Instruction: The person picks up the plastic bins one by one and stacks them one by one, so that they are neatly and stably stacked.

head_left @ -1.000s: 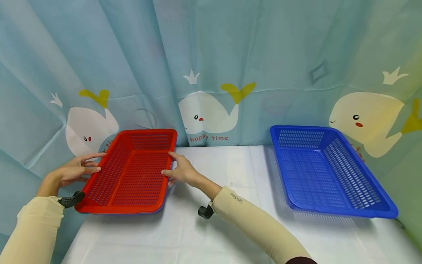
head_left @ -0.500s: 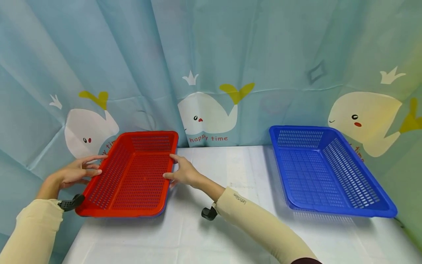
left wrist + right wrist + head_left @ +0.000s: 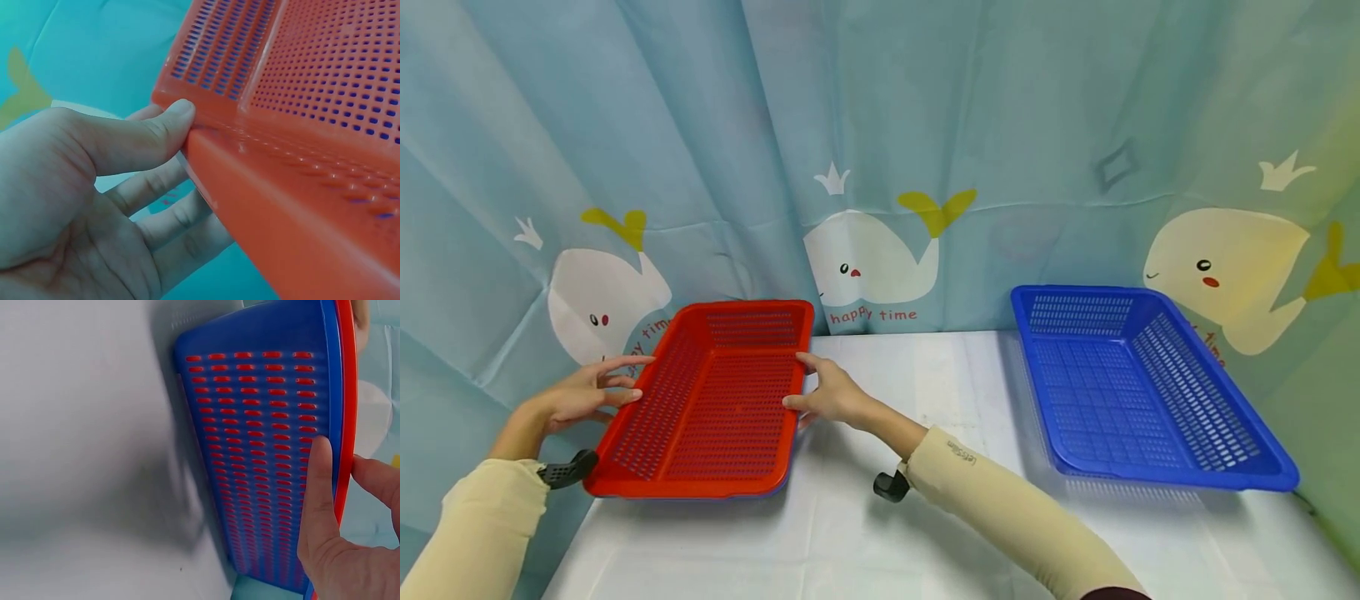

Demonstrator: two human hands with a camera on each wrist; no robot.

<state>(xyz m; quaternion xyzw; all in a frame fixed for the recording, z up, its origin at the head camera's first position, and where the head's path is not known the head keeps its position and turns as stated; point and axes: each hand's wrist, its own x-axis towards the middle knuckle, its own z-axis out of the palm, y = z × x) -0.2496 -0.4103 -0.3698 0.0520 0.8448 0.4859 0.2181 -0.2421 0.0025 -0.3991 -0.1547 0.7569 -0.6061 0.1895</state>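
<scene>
A red perforated plastic basket (image 3: 733, 417) sits nested in a blue one on the left of the table. In the right wrist view the outer blue basket (image 3: 262, 337) shows its side wall, with red visible through the slots. My left hand (image 3: 576, 400) pinches the left rim, its thumb on top in the left wrist view and its other fingers outside and below. At the opposite rim, my right hand (image 3: 831, 393) pinches both stacked edges, with one digit against the blue wall and another at the red rim (image 3: 348, 400).
A second blue perforated basket (image 3: 1060, 417) stands at the right of the table. White cloth covers the table (image 3: 917, 392). Behind hangs a light blue curtain (image 3: 1037, 125) printed with whales, close to the baskets' far edges.
The nested red and blue baskets have shifted slightly right and nearer to me, with both hands moving along on their rims. The separate blue basket stays in place.
</scene>
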